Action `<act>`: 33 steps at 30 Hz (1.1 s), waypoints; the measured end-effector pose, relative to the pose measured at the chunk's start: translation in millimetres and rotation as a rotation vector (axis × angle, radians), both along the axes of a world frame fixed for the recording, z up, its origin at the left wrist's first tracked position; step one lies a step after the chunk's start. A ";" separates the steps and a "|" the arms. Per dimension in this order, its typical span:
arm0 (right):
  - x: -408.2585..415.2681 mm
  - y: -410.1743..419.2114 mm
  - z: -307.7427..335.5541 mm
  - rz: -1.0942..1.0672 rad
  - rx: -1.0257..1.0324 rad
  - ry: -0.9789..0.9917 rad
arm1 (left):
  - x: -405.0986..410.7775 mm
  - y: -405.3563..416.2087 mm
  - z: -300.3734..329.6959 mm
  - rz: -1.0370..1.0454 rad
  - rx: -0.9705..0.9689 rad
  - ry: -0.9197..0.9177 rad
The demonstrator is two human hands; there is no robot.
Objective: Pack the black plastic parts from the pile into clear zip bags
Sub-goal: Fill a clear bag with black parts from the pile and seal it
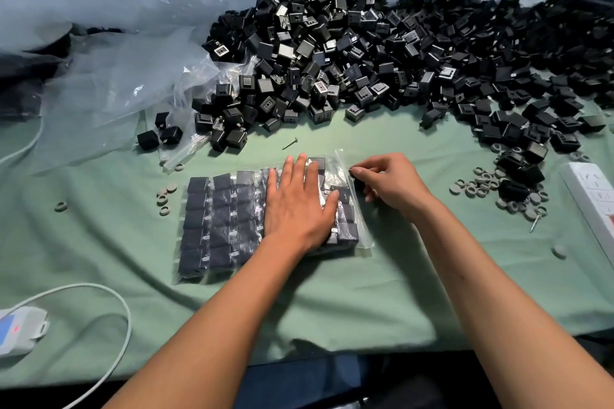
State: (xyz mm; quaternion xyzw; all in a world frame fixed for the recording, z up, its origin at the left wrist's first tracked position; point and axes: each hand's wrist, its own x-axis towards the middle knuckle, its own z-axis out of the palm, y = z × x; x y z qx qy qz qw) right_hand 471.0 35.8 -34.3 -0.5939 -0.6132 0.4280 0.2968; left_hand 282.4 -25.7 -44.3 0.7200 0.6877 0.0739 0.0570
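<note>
From the head camera, looking down at the desk (pixel 382 292), draped in a pale green cloth: the left hand (pixel 297 206) lies flat on top of a clear zip bag (pixel 232 226), fingers straight and together, pressing down on its right half. That bag sits in the middle of the desk, filled with black plastic parts (pixel 212 219) lined up in neat rows. Over at the bag's right edge, the right hand (pixel 388 184) has its fingers curled in, pinching what looks like the bag's open lip, though the grip is too small to be sure of the exact spot. Behind the hands, the pile (pixel 382 53) of loose black parts spreads across the far side of the desk and runs off to the right. Crumpled empty bags (pixel 116 83) lie far left, touching the pile's edge. Grey rings (pixel 481 183) are scattered near the right hand and a few beside the packed bag's left corner. A screw (pixel 289 143) rests between pile and bag. A white power strip (pixel 594 196) lies at the right edge, a white cable (pixel 109 295) loops at near left
</note>
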 end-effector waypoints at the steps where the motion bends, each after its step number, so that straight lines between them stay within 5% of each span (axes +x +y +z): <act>1: -2.2 1.7 -1.0 0.016 -0.003 0.022 | 0.2 -0.4 0.0 0.001 0.004 -0.004; 15: -21.2 20.7 -4.0 0.124 0.003 0.004 | -0.1 -7.5 7.4 0.081 0.095 -0.269; 26: -24.3 22.9 -6.3 0.223 0.158 0.066 | 1.5 -5.9 6.7 0.137 0.109 -0.262; 33: -23.3 17.1 -16.7 0.207 0.071 0.213 | -1.1 -5.8 10.3 0.114 0.060 -0.229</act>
